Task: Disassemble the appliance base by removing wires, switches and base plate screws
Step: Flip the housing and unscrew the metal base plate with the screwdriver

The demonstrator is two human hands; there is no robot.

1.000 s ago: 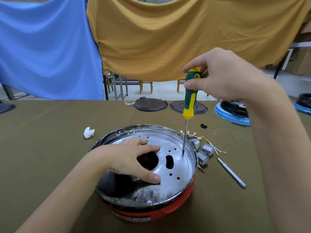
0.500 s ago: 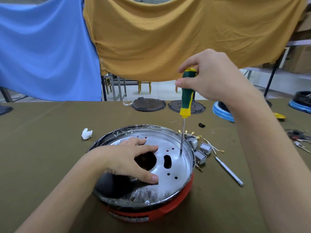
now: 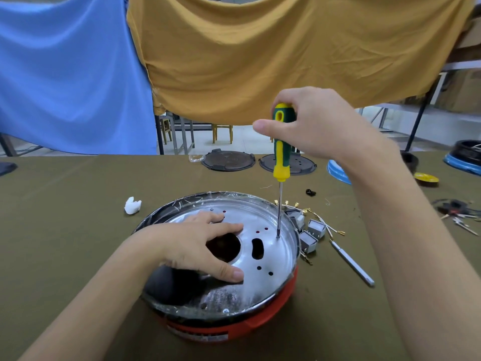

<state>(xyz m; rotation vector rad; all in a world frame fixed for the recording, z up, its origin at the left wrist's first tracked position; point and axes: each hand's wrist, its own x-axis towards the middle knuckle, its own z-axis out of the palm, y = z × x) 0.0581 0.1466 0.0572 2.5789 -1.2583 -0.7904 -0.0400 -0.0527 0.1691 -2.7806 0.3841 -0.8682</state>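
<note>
We see one red appliance base (image 3: 273,312) sitting at the near centre of the olive-covered table (image 3: 65,230), its silver base plate (image 3: 270,256) facing up. Our left hand (image 3: 197,246) lies on the plate at about 9 o'clock of it, fingers spread flat around the large round hole. Our right hand (image 3: 312,123) curls round the top of one green-and-yellow screwdriver (image 3: 281,152), which stands nearly upright with its tip on the plate at about 2 o'clock. Just beside the base at 3 o'clock we count three small grey switches (image 3: 308,241) with loose wires (image 3: 333,230), and one metal bit (image 3: 351,263). Two dark round plates (image 3: 229,160) lie at 12 o'clock near the far edge. One white scrap (image 3: 132,205) rests at 10 o'clock.
</note>
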